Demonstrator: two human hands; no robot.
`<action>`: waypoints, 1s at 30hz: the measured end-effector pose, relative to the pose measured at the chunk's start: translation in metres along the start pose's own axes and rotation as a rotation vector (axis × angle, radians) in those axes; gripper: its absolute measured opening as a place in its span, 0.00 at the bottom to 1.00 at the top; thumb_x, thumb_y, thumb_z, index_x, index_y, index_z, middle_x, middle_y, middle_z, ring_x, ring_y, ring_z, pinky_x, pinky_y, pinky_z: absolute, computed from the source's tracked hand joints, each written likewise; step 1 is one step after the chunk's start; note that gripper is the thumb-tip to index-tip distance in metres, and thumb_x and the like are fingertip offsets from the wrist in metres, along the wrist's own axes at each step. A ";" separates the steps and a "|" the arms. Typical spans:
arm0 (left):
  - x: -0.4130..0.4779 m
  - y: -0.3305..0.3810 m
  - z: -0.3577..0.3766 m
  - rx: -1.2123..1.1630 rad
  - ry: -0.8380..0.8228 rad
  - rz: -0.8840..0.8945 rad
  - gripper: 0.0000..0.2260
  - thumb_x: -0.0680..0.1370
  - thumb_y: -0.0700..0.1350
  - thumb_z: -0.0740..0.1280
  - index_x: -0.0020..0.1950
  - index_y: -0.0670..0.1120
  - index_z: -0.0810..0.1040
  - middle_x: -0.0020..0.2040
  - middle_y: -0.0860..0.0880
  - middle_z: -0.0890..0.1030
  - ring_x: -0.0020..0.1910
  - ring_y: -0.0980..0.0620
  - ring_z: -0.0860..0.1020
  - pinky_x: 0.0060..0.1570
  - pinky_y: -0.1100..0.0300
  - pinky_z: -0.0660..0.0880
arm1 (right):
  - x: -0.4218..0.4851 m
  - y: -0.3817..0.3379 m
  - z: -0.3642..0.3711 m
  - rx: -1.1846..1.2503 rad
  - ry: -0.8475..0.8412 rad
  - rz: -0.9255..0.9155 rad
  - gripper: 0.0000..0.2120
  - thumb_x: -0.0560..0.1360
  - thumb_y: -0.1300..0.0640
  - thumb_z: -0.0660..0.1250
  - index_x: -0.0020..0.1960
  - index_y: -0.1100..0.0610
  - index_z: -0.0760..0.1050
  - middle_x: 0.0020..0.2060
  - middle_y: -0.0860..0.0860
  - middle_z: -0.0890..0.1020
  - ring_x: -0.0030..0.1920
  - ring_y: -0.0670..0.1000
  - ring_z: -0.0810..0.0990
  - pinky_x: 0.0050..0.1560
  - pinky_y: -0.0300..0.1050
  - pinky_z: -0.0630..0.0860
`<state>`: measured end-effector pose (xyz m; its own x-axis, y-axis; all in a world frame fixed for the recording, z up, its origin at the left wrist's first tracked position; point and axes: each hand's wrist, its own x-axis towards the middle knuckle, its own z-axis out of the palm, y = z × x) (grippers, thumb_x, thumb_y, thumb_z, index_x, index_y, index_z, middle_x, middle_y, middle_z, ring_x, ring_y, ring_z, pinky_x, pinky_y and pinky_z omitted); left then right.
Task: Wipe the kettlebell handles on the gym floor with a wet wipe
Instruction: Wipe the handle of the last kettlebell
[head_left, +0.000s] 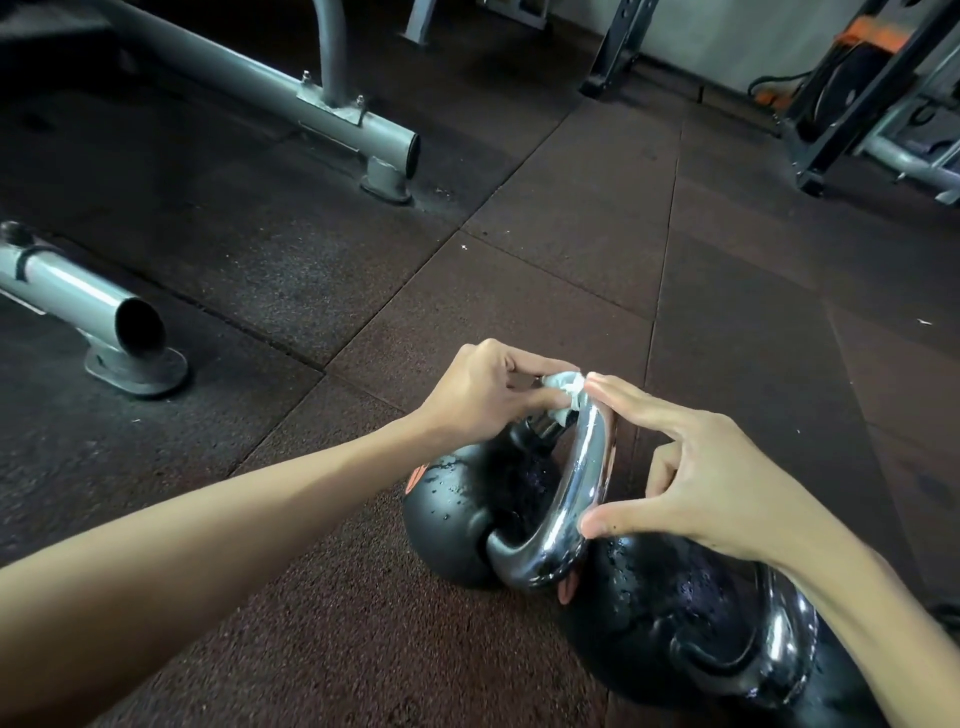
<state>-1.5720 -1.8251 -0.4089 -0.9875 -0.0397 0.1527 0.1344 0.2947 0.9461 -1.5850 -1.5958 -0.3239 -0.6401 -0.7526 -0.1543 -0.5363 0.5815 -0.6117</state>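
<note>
two black kettlebells sit side by side on the dark rubber floor tiles (545, 218), lower centre-right of the frame. left kettlebell (457, 519) carries a chrome handle (582, 483), arched up and wet with droplets. right kettlebell (691, 623) touches it; its own chrome handle (784, 639) shows partly under the right forearm.

left hand (483, 395) reaches in from lower left, thumb and fingers pinching a crumpled white wet wipe (563, 389) against the far upper end of the left kettlebell's handle.

right hand (696, 483) spread along the same handle: fingertips touch its upper end just beside the wipe, thumb presses the lower bend near the bell. not closed around anything.

upper left: grey steel frame tubes (270, 88), bolted feet on the floor. upper right: dark rack (852, 88) with orange parts, blurred.
</note>
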 end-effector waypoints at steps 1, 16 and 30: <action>0.000 -0.003 -0.002 0.000 -0.011 -0.024 0.12 0.75 0.47 0.79 0.58 0.52 0.88 0.43 0.65 0.86 0.45 0.68 0.83 0.56 0.63 0.81 | 0.001 -0.001 0.000 -0.005 0.006 -0.001 0.40 0.60 0.35 0.82 0.69 0.39 0.74 0.62 0.40 0.81 0.57 0.32 0.78 0.63 0.34 0.76; -0.021 0.018 0.013 -0.285 -0.043 -0.138 0.09 0.79 0.47 0.75 0.59 0.50 0.88 0.46 0.53 0.89 0.43 0.62 0.85 0.49 0.64 0.78 | -0.014 -0.013 -0.001 0.089 0.011 0.215 0.54 0.53 0.41 0.86 0.73 0.28 0.65 0.57 0.19 0.75 0.28 0.54 0.78 0.40 0.48 0.81; -0.064 0.036 0.023 -0.474 0.012 -0.251 0.13 0.71 0.41 0.82 0.55 0.43 0.87 0.47 0.43 0.88 0.47 0.45 0.88 0.49 0.58 0.83 | -0.018 -0.003 -0.001 0.127 0.062 0.190 0.52 0.53 0.40 0.85 0.73 0.30 0.68 0.72 0.23 0.65 0.28 0.49 0.74 0.54 0.42 0.78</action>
<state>-1.5063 -1.7898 -0.3909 -0.9934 -0.0651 -0.0944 -0.0806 -0.1889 0.9787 -1.5728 -1.5835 -0.3184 -0.7576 -0.6105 -0.2310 -0.3316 0.6648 -0.6694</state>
